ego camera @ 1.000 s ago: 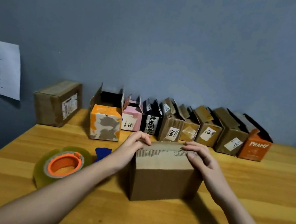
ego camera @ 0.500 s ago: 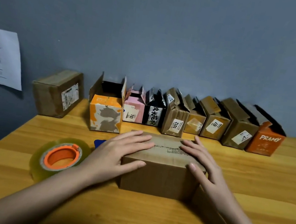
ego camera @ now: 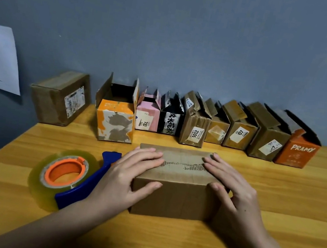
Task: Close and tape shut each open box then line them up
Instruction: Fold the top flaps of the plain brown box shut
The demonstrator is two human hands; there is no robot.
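Left hand: flat on the plain brown box, fingers straight, thumb on its near face; pressing, not clasping.
Right hand: same, mirrored.
Box: directly right of the tape dispenser, flaps down, seam untaped.
Risk: lifting either palm to fetch the dispenser may let flaps spring up.
Beyond the dispenser: open boxes along the wall, waiting.
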